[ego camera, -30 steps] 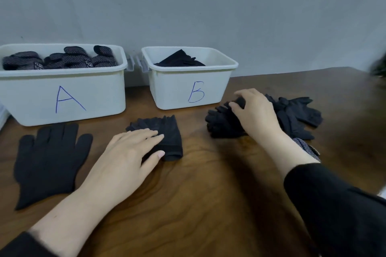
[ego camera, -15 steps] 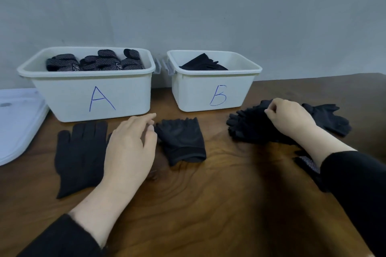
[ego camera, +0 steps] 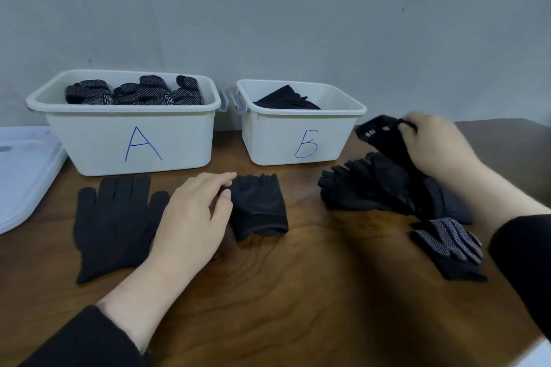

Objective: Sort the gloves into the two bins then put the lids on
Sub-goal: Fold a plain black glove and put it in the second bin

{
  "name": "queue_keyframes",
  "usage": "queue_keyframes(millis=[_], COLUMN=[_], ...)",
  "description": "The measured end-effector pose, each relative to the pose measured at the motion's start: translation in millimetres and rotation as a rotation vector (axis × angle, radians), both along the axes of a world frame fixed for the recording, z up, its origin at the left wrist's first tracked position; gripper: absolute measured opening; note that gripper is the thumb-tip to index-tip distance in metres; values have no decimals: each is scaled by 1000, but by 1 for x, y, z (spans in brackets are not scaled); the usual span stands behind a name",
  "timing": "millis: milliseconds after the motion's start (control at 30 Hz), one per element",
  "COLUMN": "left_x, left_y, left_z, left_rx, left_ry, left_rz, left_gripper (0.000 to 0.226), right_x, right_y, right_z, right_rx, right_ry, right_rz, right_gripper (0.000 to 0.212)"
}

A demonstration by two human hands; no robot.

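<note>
Right hand (ego camera: pixel 432 146) pinching a black glove (ego camera: pixel 384 137) lifted above the glove pile (ego camera: pixel 378 188) by the desk's (ego camera: pixel 298 292) right edge, cuff toward bin "B" (ego camera: pixel 301 140). Left hand (ego camera: pixel 193 217), fingers loose, touching a folded glove (ego camera: pixel 258 208) before bin "A" (ego camera: pixel 134 140), cuff toward the near edge

right hand (ego camera: pixel 438 144) gripping black glove (ego camera: pixel 384 137), two bins (ego camera: pixel 134 140)

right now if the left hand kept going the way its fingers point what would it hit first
The left hand points forward and right, fingertips at the folded black glove, so it would probably meet that glove first. Bin B lies farther along that line; depth is hard to judge.
</note>
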State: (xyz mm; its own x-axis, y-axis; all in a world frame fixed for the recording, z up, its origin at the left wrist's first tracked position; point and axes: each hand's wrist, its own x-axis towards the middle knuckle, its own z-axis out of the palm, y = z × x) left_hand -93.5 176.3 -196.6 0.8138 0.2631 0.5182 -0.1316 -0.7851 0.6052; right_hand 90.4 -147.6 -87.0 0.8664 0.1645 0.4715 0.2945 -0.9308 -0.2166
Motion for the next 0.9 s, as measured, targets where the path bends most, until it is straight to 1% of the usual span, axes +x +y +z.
queue_keyframes(millis=[67,167,233,267,333,433,533,567,667,700,733,800,900], left_x=[-1,-6,-9,-10,-13,-16,-14,-13,-10,-10,-10,-11,-11], left_y=[-2,-8,-11,-13,-18,-24,-25,-23,-19,-19,-20,-22,-27], left_z=[2,4,5,5,6,8,9,9,9,10,12,13,14], left_rx=[-40,-147,-226,-272,-391,-517,-591,-639,-732,-759,-787,-847,-946], left_ry=[-22,-46,-32,-22,-13,6,12,7,2,-3,-10,-18,-6], left_rz=[-36,-124,-193,-224,-277,-316,-290,-281,-216,-200,-191,-193,-246], left_gripper=[33,36,39,42,43,29,12,8,5,5,6,9,21], right_x=[-18,-52,-70,-78,-90,-100,-100,-99,-105,-110,-115,-128,-147], right_y=[12,38,59,70,92,119,136,139,142,143,145,149,155], right_z=[29,52,49,44,35,26,18,15,9,6,2,-13,-35], right_rx=[61,115,117,108,54,-50,-57,-28,139,194,231,263,263], right_ry=[82,382,592,662,734,715,600,510,153,109,118,221,385], right_rz=[151,395,517,566,645,667,625,596,477,450,429,411,424], right_gripper=[18,10,10,11,12,12,5,7,10,17,23,31,30])
